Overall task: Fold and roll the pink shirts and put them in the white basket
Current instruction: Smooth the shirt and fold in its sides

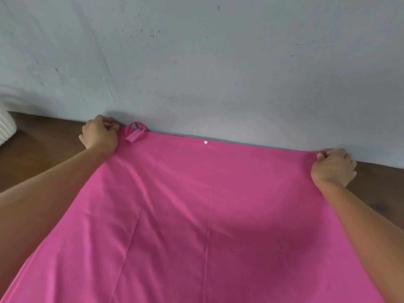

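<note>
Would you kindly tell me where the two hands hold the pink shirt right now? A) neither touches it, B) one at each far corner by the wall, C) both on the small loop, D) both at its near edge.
B: the left hand and the right hand each grip a far corner of the pink shirt, along the grey wall.

both arms outstretched, left grip point(99, 134) and right grip point(333, 168) curled, pinching the cloth edge point(240, 147)

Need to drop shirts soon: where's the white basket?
Head view, far left edge: the white basket sits on the wooden table, beside the wall.
</note>
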Motion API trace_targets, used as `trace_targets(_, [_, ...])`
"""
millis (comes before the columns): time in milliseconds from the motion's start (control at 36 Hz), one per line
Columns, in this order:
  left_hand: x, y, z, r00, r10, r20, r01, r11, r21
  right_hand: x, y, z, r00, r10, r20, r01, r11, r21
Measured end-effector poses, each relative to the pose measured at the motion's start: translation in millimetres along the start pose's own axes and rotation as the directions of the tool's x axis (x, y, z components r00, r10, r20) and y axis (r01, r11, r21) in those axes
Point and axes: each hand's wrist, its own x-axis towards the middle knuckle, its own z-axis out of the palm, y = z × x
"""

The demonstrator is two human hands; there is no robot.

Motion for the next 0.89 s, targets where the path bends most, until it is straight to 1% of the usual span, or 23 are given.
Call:
trace_targets(83, [-16.9, 2.0, -5.5, 0.999, 0.032, 0.038, -0.035, 0.995, 0.093, -11.6, 1.4, -5.6, 0.999, -0.039, 0.012, 0.039, 0.999, 0.002])
trace_targets(139, [-37.8, 6.5, -10.8, 0.997, 0.056, 0.058, -0.062, 0.993, 0.105, -23.4, 4.2, -9.9, 0.995, -0.092, 0.048, 0.093, 0.995, -0.018])
trace_targets(222, [-75.1, 10.4, -18.8, 0.994, 0.082, 0.079, -0.090, 0.991, 0.098, -44.0, 12.0, -17.5, 0.974, -0.177, 0.141, 0.188, 0.980, -0.070])
trace_targets(306, [-116.9, 10.8, -25.9, 0.985, 0.094, 0.146, -0.110, 0.988, 0.106, -62.6, 24.0, -25.9, 0.934, -0.255, 0.249, 0.289, 0.951, -0.109])
trace_targets(389, [-159.6, 7.9, -33.6, 0.944, 0.203, 0.260, -0.242, 0.962, 0.127, -80.1, 33.4, -34.2, 0.901, -0.286, 0.327, 0.342, 0.931, -0.128])
trace_targets(444, [-185.0, 3.3, -37.5, 0.882, 0.315, 0.350, -0.379, 0.916, 0.133, -92.6, 39.4, -39.9, 0.888, -0.291, 0.357, 0.358, 0.924, -0.136])
trace_targets(500, [-205.4, -0.8, -38.4, 0.804, 0.406, 0.435, -0.509, 0.847, 0.151, -103.1, 47.5, -45.0, 0.879, -0.290, 0.378, 0.371, 0.915, -0.160])
trace_targets(556, [-221.4, -4.3, -36.3, 0.742, 0.438, 0.507, -0.592, 0.784, 0.189, -111.5, 56.0, -50.2, 0.875, -0.276, 0.398, 0.370, 0.911, -0.180])
trace_targets(583, [-226.9, -6.7, -34.4, 0.723, 0.437, 0.535, -0.613, 0.762, 0.206, -115.7, 60.4, -52.5, 0.872, -0.269, 0.408, 0.369, 0.910, -0.189])
trace_targets(639, [-233.5, -10.4, -30.4, 0.708, 0.430, 0.561, -0.638, 0.729, 0.247, -126.1, 69.2, -57.5, 0.869, -0.260, 0.422, 0.369, 0.907, -0.201])
trace_targets(722, [-237.5, -14.6, -26.1, 0.709, 0.435, 0.555, -0.665, 0.675, 0.319, -143.9, 81.2, -67.6, 0.868, -0.242, 0.433, 0.356, 0.912, -0.205])
trace_targets(889, [-237.6, -16.0, -22.8, 0.706, 0.443, 0.552, -0.675, 0.657, 0.337, -184.3, 110.2, -89.0, 0.876, -0.216, 0.431, 0.337, 0.914, -0.227])
